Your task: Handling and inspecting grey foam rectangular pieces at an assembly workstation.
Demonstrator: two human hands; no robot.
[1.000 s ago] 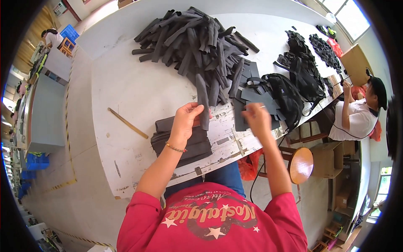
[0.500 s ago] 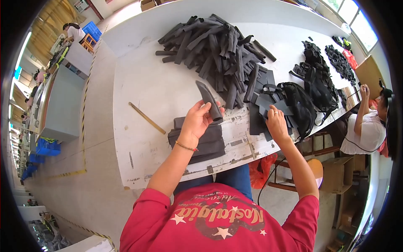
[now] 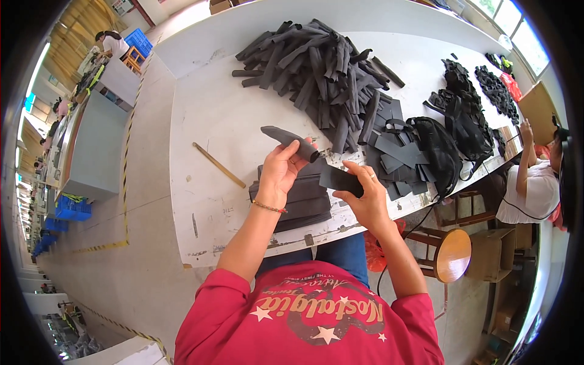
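Above the near edge of the table, the left hand grips a dark foam tube, and the right hand pinches a flat black strip just beside it. A small stack lies beneath them; the far pile looks mostly untouched, so much remains.

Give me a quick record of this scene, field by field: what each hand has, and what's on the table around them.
left hand: holds a dark grey foam tube
right hand: holds a flat black strap piece
under the hands: stack of dark grey flat pieces
table: white, with a heap of grey foam tubes, a wooden stick
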